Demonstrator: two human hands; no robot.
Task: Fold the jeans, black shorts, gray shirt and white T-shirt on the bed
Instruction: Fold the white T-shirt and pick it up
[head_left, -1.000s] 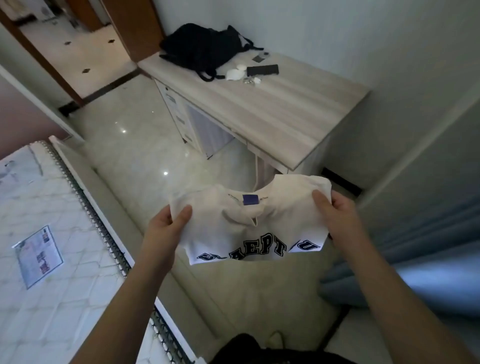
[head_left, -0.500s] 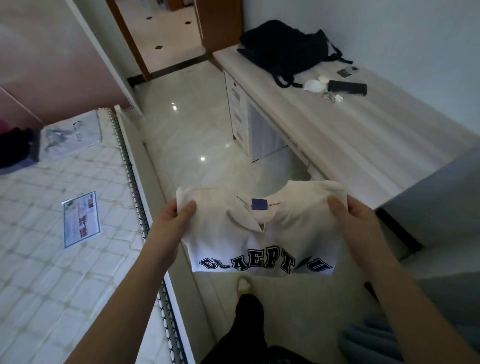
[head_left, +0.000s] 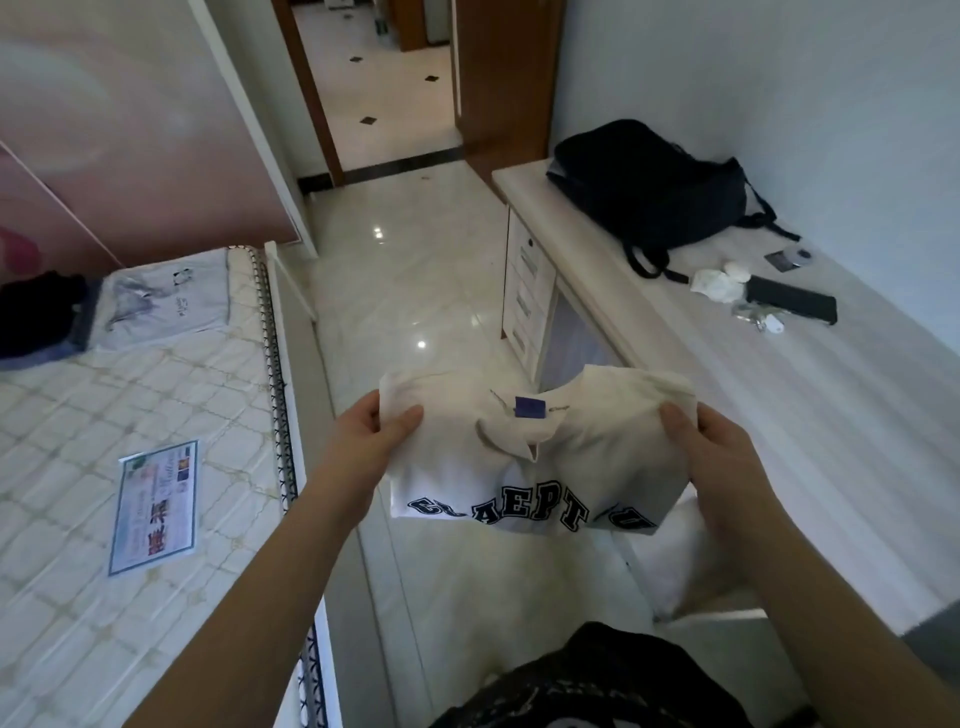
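White T-shirt (head_left: 524, 457), lettering partly fold-hidden, pinched by left hand (head_left: 363, 447) and right hand (head_left: 722, 467).

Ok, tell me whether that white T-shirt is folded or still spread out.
Folded. The white T-shirt is a compact panel held in the air between left hand and right hand, bottom edge cutting across the lettering.

Cream-white T-shirt (head_left: 457, 441) with dark navy block lettering, blue neck tag (head_left: 530, 407); black backpack (head_left: 649, 192).

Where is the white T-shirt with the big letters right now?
In the head view, the white T-shirt hangs in the air over the floor, between the bed and the desk. The left hand and right hand each pinch a shoulder.
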